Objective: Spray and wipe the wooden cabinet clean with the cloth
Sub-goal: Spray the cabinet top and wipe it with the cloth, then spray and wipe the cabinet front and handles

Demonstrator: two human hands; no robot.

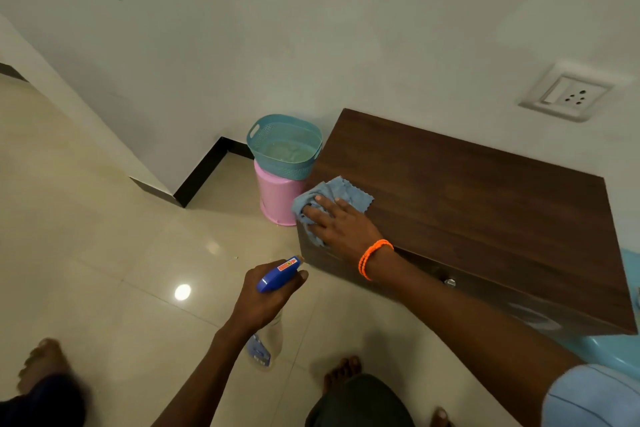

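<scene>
One hand point(337, 222) presses cloth point(332, 199) flat-fingered at cabinet point(467, 204) corner; other point(263, 295) grips sprayer point(277, 276).

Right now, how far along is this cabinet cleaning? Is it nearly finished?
It looks mid-job. The right hand presses the blue cloth flat on the near left corner of the wooden cabinet top. The left hand holds the spray bottle off to the side, above the floor. Whether spraying is done I cannot tell; no wet patch shows. The rest of the top and the front look still to be wiped.
</scene>
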